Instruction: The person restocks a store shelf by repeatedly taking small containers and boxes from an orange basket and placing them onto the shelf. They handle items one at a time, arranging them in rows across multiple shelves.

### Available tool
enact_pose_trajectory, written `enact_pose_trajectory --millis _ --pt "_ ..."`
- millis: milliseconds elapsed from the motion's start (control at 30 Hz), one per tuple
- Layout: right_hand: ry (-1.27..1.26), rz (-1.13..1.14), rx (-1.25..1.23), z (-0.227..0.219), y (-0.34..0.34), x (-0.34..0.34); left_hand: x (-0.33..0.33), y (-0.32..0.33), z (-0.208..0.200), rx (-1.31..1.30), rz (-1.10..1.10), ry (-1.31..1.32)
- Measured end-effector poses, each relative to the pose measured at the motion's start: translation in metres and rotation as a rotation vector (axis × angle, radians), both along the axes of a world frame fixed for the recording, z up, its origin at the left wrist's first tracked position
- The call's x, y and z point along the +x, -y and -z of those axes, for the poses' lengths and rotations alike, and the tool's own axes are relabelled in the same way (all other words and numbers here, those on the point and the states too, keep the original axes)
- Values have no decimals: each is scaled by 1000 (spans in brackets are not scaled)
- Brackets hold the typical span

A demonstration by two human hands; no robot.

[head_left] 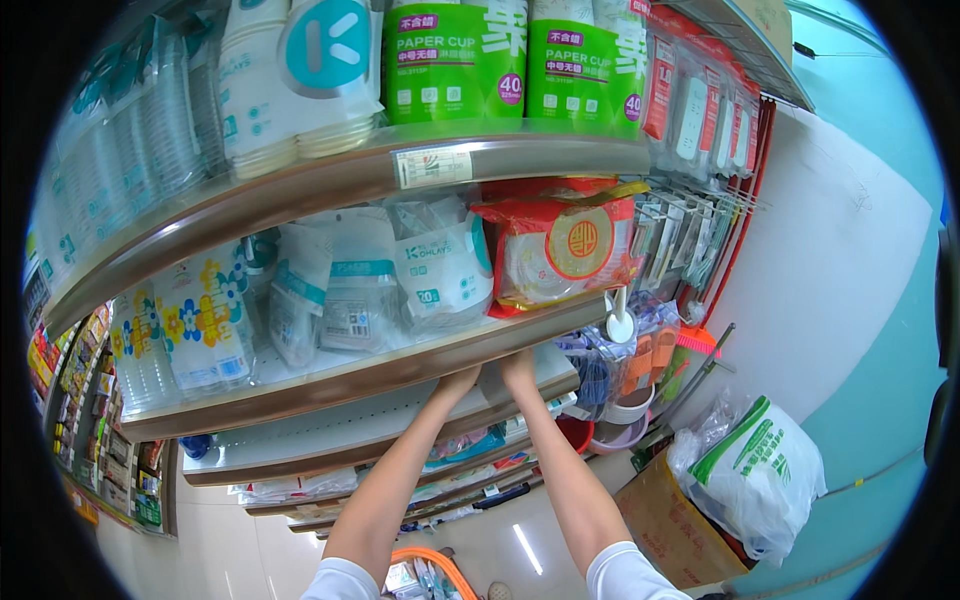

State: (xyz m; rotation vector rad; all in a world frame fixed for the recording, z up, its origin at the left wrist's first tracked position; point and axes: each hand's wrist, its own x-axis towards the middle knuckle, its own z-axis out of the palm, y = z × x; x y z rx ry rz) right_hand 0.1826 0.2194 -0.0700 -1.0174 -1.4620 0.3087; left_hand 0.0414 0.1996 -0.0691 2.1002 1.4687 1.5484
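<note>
Both my arms reach forward into the gap beneath a brown-edged shelf. My left hand shows only as far as its back, close under that shelf's edge. Just to its right, my right hand goes under the same edge. The shelf hides the fingers of both hands, so I cannot see whether they hold anything. Below the hands lies a grey perforated shelf board. Right above them stand a clear pack of white cups and a red bag with a gold round emblem.
Green paper cup packs fill the top shelf. Cleaning brushes and basins are at the right end. A white plastic bag sits on a cardboard box. Below me is an orange-rimmed basket with packages in it.
</note>
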Motion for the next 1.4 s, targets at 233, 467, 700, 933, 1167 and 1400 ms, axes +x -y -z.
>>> enact_pose_trajectory --millis 233,467,700,933,1167,1400 --pt "292 -71 218 58 -77 30 18 -32 10 168 48 47" --pt "251 -121 90 36 -46 10 22 -20 17 13 39 155" --pt "-14 -95 -144 -20 37 -11 26 72 -39 -186 -95 76" --pt "-37 -133 -49 -59 143 -103 -46 176 -54 103 -287 160" --pt "-29 -374 -202 -67 226 -233 -166 275 -63 111 -464 147" --pt "68 -511 -196 -67 282 -359 -293 348 -74 205 -610 151"
